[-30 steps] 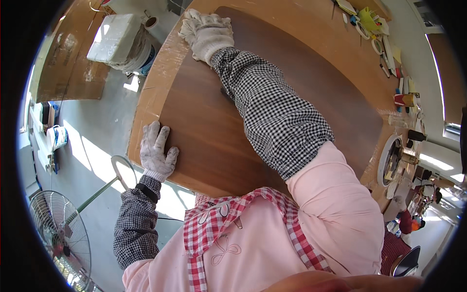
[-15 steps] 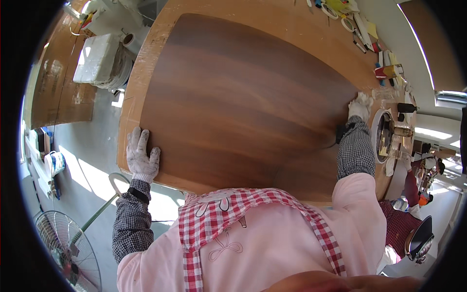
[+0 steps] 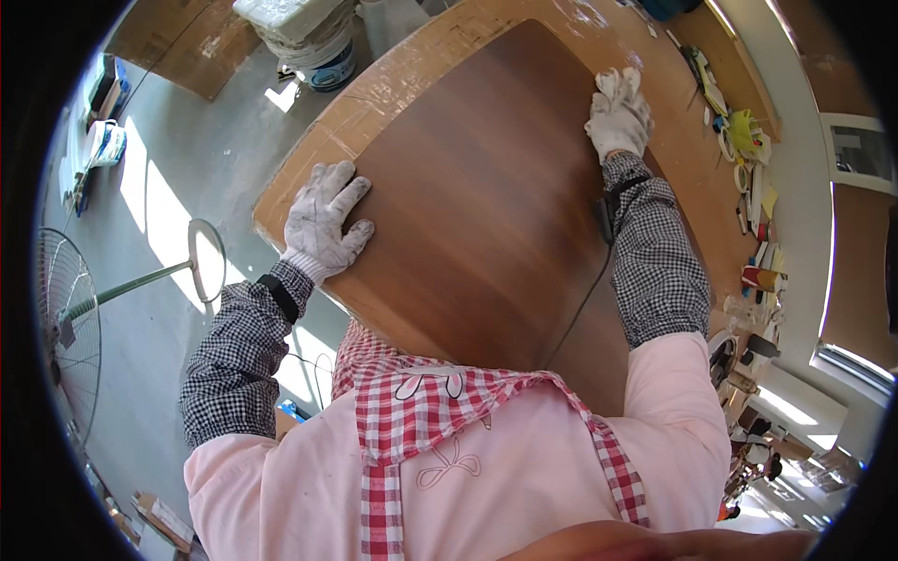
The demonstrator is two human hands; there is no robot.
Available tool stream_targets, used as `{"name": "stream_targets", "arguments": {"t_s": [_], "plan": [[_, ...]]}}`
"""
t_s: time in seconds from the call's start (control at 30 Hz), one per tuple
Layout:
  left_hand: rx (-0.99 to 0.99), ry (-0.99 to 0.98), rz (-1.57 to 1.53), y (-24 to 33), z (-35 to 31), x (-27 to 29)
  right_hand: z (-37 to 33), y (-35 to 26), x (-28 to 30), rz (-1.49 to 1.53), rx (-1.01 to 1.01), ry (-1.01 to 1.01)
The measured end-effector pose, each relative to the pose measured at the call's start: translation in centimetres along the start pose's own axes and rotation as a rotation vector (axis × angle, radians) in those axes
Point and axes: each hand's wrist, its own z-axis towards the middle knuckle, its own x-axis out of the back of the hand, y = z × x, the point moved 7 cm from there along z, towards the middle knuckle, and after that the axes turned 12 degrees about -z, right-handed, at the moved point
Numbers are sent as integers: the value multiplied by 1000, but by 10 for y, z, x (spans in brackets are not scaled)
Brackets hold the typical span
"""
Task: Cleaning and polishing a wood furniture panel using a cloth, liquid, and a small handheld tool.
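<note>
A large dark brown wood-grain panel (image 3: 468,178) with a rounded far corner lies flat in front of me. My left hand (image 3: 323,220), in a smudged white glove, rests palm down by its left edge with the fingers spread. At the far right edge of the panel is my right hand (image 3: 619,117), also in a white glove. Its fingers look bent and drawn together against the surface; whatever lies under them is hidden. A small black box (image 3: 604,220) sits at my right wrist, and a thin dark cable (image 3: 582,304) trails from it across the panel.
Cardboard (image 3: 351,122) under tape borders the panel. Along the right side lie tape rolls (image 3: 741,176), pens and a red-and-yellow container (image 3: 762,279). A fan (image 3: 70,318) stands at the left; a wrapped bucket (image 3: 323,61) is on the floor beyond.
The view has turned to the right. My right hand has slid along the panel's far edge, away from the right corner. My left hand stays spread at the left edge.
</note>
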Motion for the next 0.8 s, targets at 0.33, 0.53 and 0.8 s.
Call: {"name": "stream_targets", "arguments": {"t_s": [0.33,0.53,0.8], "plan": [[2,-53,-120,-6,-9,2,-183,-255,72,244,1083,152],[55,-112,-141,-20,-14,-9,-204,-139,60,214,864,178],[460,27,-3,-63,-128,25,-245,180,-17,998,-586,-17]]}}
